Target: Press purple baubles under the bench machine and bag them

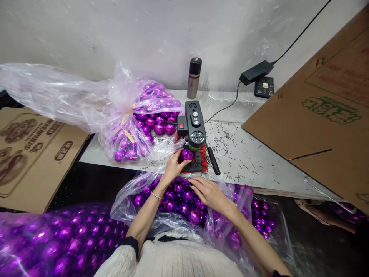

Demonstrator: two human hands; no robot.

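An open plastic bag (pixel 161 221) at lower centre is full of faceted purple balls (pixel 184 198); a tied bag (pixel 135 123) of the same balls lies on the counter (pixel 259 157) at centre left, and a third heap fills the lower left corner. The left hand (pixel 173 167) has its grip closed around a single purple ball (pixel 186 154), held at the foot of the small black machine (pixel 194 127) (a red mat under it). The right hand (pixel 209 192) rests flat, grip released, fingers spread over the balls in the open bag.
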